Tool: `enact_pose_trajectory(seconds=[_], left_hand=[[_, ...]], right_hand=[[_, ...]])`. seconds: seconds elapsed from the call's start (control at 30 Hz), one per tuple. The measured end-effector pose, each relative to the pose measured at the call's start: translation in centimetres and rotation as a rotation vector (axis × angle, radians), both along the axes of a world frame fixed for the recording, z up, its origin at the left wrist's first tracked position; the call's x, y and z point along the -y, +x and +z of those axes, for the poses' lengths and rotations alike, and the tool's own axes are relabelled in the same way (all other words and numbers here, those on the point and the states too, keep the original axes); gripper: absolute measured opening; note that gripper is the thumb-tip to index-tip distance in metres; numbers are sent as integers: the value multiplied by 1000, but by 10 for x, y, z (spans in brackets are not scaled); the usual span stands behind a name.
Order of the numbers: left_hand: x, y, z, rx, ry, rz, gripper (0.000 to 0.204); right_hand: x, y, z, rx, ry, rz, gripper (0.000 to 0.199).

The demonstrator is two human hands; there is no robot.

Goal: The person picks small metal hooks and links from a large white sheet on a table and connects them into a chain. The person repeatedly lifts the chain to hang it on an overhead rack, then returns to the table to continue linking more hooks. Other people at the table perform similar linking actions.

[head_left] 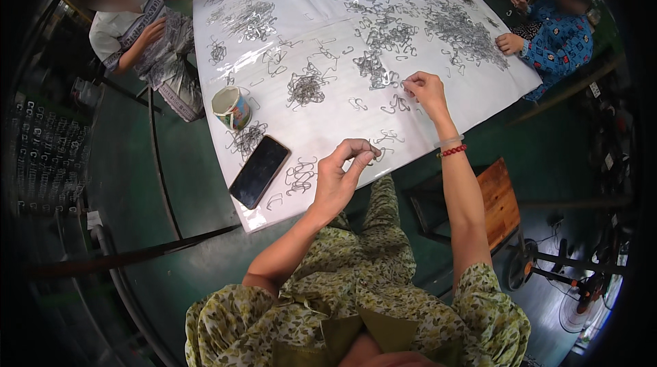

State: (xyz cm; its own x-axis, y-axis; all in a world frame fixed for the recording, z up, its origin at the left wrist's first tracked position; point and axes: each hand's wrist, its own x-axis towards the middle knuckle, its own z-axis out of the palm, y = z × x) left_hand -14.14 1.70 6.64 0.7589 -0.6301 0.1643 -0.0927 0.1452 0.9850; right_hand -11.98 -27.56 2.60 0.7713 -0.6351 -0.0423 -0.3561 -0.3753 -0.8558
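Observation:
Small bent wire hooks lie in loose heaps over a white-covered table (328, 120). My left hand (339, 175) is near the table's front edge, its thumb and forefinger pinched round a thin wire hook that is mostly hidden by the fingertips. Farther forward and to the right, my right hand (428, 95) pinches a wire hook at the edge of a small pile of hooks (373, 67). Between the hands lie several loose hooks (395, 103). A group of hooks (301, 175) is spread out left of my left hand.
A dark phone (260, 172) and a patterned cup (232, 108) stand at the table's left side. One person (144, 31) sits at the far left, another (554, 38) at the right, both with hands by hooks. A wooden stool (499, 203) and a fan (578, 312) are at the right.

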Motion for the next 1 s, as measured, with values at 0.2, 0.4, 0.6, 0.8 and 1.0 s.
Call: enact_pose_trajectory(seconds=[0.2, 0.4, 0.6, 0.8, 1.0], left_hand=[[0, -2, 3, 13, 25, -20, 11], [2, -7, -1, 43, 35, -31, 10], [4, -13, 4, 103, -12, -2, 11], [9, -17, -5, 85, 90, -90, 10], [19, -26, -18, 268, 175, -97, 12]], right_hand=[[5, -17, -37, 62, 217, 65, 21], [-5, -42, -57, 96, -456, 88, 17], [-28, -85, -29, -383, -914, 43, 13], [-60, -118, -12, -46, -150, -3, 18], [-147, -145, 25, 475, 327, -71, 7]])
